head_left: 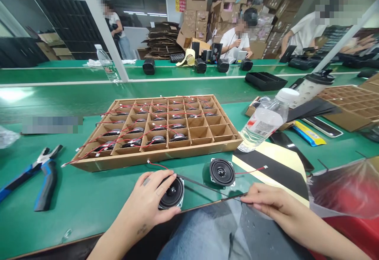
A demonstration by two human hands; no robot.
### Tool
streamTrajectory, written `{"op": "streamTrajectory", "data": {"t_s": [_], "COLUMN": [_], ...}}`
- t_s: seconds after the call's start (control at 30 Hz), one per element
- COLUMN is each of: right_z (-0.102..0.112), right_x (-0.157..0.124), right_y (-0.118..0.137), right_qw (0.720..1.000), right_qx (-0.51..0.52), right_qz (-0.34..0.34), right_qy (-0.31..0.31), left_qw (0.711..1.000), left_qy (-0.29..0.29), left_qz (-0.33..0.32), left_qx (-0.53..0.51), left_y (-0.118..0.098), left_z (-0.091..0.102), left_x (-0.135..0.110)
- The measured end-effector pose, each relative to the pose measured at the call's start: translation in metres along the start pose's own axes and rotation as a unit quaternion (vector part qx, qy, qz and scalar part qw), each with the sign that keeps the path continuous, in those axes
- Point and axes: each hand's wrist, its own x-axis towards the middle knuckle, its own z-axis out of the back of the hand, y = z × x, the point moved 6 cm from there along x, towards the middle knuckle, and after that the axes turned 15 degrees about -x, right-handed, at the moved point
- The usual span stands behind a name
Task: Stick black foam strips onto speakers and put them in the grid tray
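Well, at the far left of the green tabletop point(74, 216) lie pliers with blue-and-black handles point(38, 175). To their right and farther forward sits a shallow brown cardboard compartment tray point(154, 158), with round black speakers and red-and-white wires in many of its cells.

Below the tray, the left hand point(145, 200) is curled firmly around a round black speaker with a square frame point(172, 193), which stands tilted with its cone facing up and to the right. The fingers wrap over the top of its rim and the thumb sits along its lower edge. A thin black strip point(207, 185) runs from that speaker's rim toward the right, its long axis sloping gently down across the tabletop's front edge. The right hand point(278, 206) pinches the strip's far end between thumb and forefinger, so the left hand is nearer the speaker and the right hand nearer the free end.

Just above the strip, a second round black speaker point(222, 172) lies face up, its red wire trailing right. Farther right are a black-and-yellow backing sheet point(275, 173) and a clear plastic water bottle point(266, 121) lying on its side.
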Motion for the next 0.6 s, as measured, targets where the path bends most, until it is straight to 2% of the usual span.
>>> {"op": "streamTrajectory", "data": {"t_s": [0.1,0.27,0.43,0.5,0.6], "right_z": [-0.010,-0.022,-0.028,-0.032,-0.046], "right_x": [-0.009,-0.020,-0.024,-0.025,-0.027], "right_y": [0.001,0.009,0.026,0.032,0.040], "right_qw": [1.000,0.998,0.996,0.994,0.982], "right_qx": [-0.023,-0.032,-0.039,-0.041,-0.033], "right_qz": [0.013,0.058,0.074,0.100,0.180], "right_qy": [0.015,-0.005,-0.009,-0.019,-0.037], "left_qw": [1.000,0.999,0.998,0.998,0.996], "left_qy": [0.008,0.027,0.039,0.046,0.063], "left_qz": [-0.009,-0.014,0.021,0.034,0.045], "left_qx": [0.011,0.022,0.033,0.035,0.033], "left_y": [-0.002,-0.001,0.000,0.001,0.003], "left_z": [0.002,0.001,-0.001,-0.002,-0.003], "left_x": [0.004,0.005,0.007,0.007,0.008]}}
